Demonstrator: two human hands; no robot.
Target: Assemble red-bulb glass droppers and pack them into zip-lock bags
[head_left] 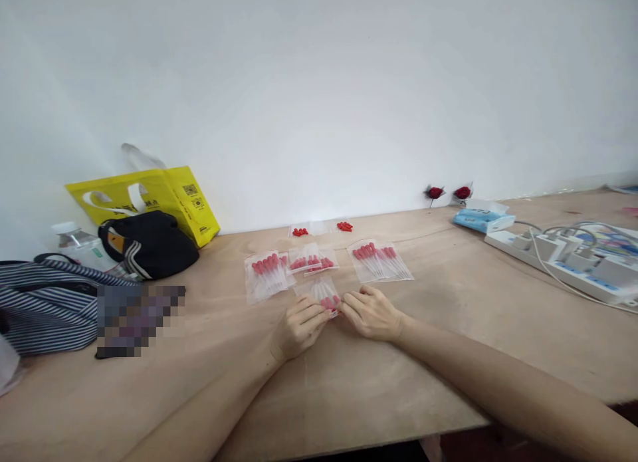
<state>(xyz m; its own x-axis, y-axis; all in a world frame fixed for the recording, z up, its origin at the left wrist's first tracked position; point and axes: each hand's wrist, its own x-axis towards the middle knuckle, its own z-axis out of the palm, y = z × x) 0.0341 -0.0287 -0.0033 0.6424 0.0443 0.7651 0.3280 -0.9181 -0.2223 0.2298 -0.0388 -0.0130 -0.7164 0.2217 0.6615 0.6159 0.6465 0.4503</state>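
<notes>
Between my hands lies a small clear plastic bag (318, 288) holding several thin sticks with red tips, the tips toward me. My left hand (300, 326) pinches the near edge of this bag from the left. On the right, my right hand (369, 314) has its fingers closed on the same edge. Just beyond are more clear bags with red-tipped sticks: a left bag (268, 276), middle bags (313, 257) that overlap, and right bags (381, 261). Farther back, small red pieces lie in a left cluster (300, 232) and a right cluster (344, 227) on clear plastic.
At the left stand a yellow bag (199, 213), a black cap-like item (159, 246), a plastic bottle (80, 242) and a striped bag (50, 309). To the right are a power strip (563, 266) with cables, a blue packet (481, 219) and two dark red roses (435, 193) by the wall.
</notes>
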